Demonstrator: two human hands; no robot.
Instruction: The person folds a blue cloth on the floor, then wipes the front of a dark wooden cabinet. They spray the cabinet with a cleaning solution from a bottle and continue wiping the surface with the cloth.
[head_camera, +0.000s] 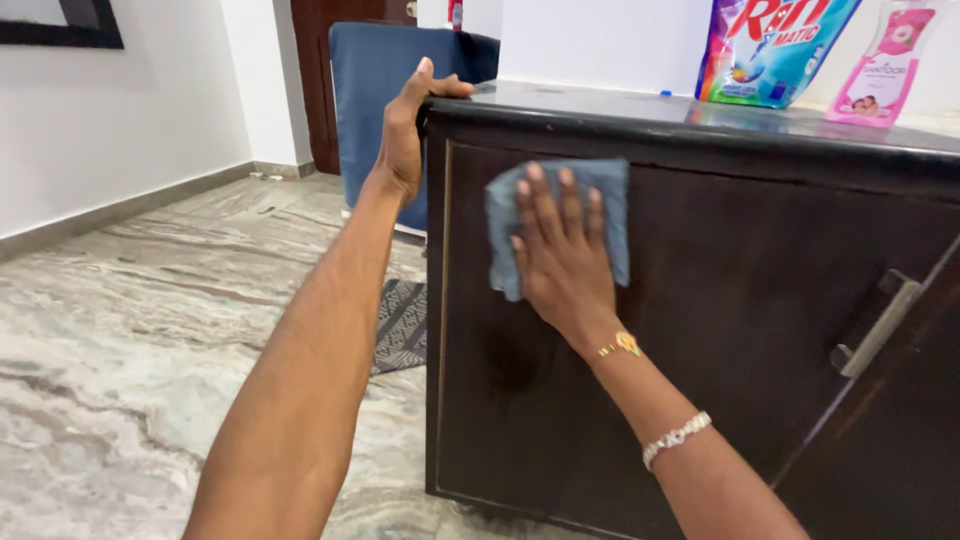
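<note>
Blue cloth (560, 222) under rt hand (562, 262), cabinet (720, 330) side.

A marbled stone floor (120, 330) in grey and cream fills the left half of the frame, with a small dark patterned mat (402, 325) lying on it near the middle. At upper centre a blue cushioned panel (375, 70) stands upright before a dark wooden door (318, 80), and white walls run along the upper left. At the upper right a colourful detergent pouch (775, 45) stands near a pink bottle (885, 65).
</note>
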